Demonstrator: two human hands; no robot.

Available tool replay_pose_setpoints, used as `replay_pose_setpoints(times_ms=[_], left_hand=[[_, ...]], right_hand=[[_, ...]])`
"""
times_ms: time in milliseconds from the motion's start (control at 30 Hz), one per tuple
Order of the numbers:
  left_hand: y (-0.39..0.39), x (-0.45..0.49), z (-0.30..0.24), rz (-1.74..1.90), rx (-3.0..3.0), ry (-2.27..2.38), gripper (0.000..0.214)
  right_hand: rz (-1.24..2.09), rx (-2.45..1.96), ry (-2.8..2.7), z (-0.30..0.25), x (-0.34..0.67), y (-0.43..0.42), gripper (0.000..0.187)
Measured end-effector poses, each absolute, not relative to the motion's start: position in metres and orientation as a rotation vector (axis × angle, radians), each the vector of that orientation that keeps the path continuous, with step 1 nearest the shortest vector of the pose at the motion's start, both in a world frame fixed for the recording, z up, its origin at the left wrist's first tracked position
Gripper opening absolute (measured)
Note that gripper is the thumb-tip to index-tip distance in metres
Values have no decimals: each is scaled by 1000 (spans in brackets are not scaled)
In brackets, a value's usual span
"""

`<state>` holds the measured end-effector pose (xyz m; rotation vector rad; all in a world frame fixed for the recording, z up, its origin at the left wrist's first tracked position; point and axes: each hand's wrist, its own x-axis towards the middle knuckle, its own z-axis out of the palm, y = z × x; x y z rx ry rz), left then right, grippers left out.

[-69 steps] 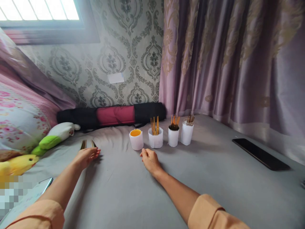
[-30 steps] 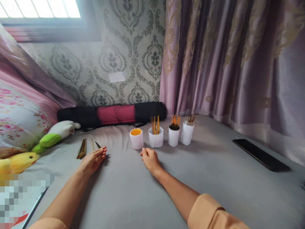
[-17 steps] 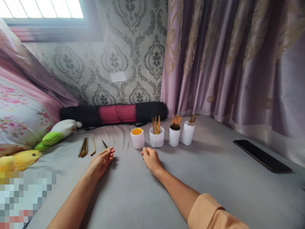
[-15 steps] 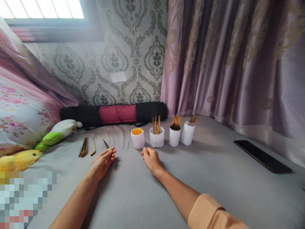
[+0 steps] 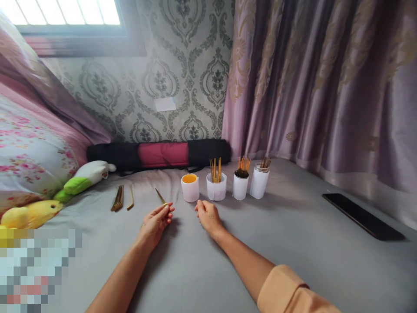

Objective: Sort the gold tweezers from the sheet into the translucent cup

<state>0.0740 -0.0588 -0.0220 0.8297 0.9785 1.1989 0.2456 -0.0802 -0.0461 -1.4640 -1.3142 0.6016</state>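
My left hand pinches slim golden tweezers between thumb and fingers, their thin tip pointing away and up to the left. My right hand rests on the grey sheet, its fingers curled closed with nothing visible in them. Just beyond its fingertips stands a white-wrapped cup with an orange inside. Beside that, a wide white cup holds several upright golden sticks. Farther right are a white cup with a dark rim holding orange sticks and a taller white cup holding brown sticks.
Golden angled tweezers lie in a bunch at left, with a single bent golden piece alongside. A black and maroon roll lies against the wall. Plush toys sit at far left; a black phone lies at right.
My left hand has moved right, toward the orange-lined cup, carrying the tweezers. My right hand has stayed almost in place. The view has shifted slightly.
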Motion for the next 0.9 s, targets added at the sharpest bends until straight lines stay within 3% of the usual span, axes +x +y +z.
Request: replay_pose_setpoints(times_ms=[400, 900], left_hand=[[-83, 87, -25, 1187, 927, 963, 37], [-109, 95, -14, 1170, 1279, 1129, 43]], right_hand=[[666, -1443, -1310, -46, 247, -81, 42], [780, -1371, -1338, -45, 249, -84, 41]])
